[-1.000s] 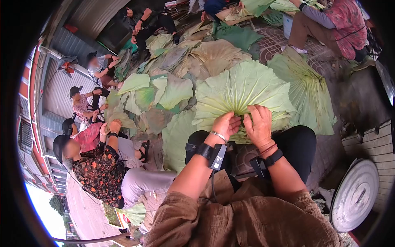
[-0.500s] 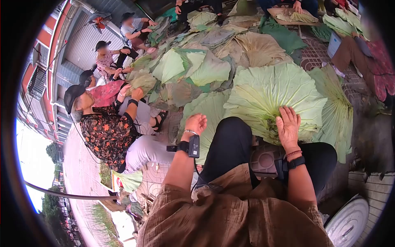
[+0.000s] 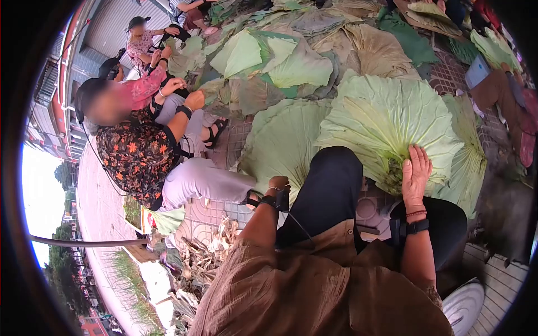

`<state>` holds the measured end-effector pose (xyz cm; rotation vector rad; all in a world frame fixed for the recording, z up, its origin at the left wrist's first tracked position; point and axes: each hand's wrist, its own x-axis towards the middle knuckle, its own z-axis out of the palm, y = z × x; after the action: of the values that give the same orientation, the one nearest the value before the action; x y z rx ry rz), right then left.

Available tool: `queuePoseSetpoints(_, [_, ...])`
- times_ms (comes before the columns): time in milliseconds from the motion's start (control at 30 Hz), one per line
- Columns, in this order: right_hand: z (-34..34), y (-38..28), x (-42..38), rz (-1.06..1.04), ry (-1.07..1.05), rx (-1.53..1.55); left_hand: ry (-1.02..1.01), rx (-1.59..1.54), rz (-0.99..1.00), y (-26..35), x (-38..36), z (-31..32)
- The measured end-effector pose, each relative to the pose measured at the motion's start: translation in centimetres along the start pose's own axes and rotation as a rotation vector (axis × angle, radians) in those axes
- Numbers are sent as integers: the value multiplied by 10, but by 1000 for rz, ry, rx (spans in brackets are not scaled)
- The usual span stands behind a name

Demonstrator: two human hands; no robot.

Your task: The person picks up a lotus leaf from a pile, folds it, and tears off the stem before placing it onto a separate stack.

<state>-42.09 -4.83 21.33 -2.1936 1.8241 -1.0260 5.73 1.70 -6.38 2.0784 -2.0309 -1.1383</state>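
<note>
A large pale green lotus leaf (image 3: 386, 117) lies spread across the knees, its veins fanning out from a brownish stem base near the lower edge. My right hand (image 3: 416, 175) rests flat on that leaf just right of the stem base, fingers stretched out. Beside my left knee, my left hand (image 3: 279, 183) is held low with its fingers curled closed. Whatever it may hold is hidden. Another green leaf (image 3: 286, 137) lies on the ground just beyond the left hand, and a further leaf (image 3: 466, 151) hangs at the right.
A broad heap of green and brown leaves (image 3: 314, 50) covers the ground ahead. At left a co-worker in a leaf-print shirt (image 3: 134, 159) sits close, others beyond. Dry brown scraps (image 3: 207, 257) are piled at lower left. A round lid (image 3: 464, 305) stands at lower right.
My left hand has dropped lower, down beside the left knee. My right hand stays on the leaf. The view has shifted, showing more of the scrap pile at lower left.
</note>
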Motion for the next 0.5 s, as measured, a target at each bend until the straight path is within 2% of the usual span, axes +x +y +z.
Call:
queuePoseSetpoints(67, [2, 1, 1, -24, -14, 6, -39, 439, 57, 62, -27, -32])
queuePoseSetpoints(100, [0, -2, 1, -9, -20, 14, 110, -425, -181, -33, 19, 48])
queuePoseSetpoints(167, [0, -4, 0, -2, -17, 4, 67, -523, -538, 34, 5, 28])
queuePoseSetpoints(200, [1, -2, -1, -5, -16, -14, 43, -767, -721, 30, 14, 41])
queuePoseSetpoints(233, [1, -1, 0, -7, -23, -15, -27, -1075, -809, 80, -17, 7])
queuePoseSetpoints(267, [1, 0, 0, -4, -33, -31, -7, -1019, -497, 78, -23, 22])
queuePoseSetpoints(300, [0, -2, 0, 4, -31, -24, -25, -1114, -627, 75, -12, 34])
queuePoseSetpoints(333, [0, -2, -2, 19, -34, -37, -68, -1090, -813, 142, -43, -22])
queuePoseSetpoints(400, [0, -3, -2, 41, -37, -38, -106, -1346, -824, 101, -19, 31])
queuePoseSetpoints(433, [-1, -2, -2, 38, -24, -35, -100, -1342, -812, 110, -25, 17])
queuePoseSetpoints(500, [-1, -2, -2, 30, -34, -42, -6, -336, -222, 137, -51, -14])
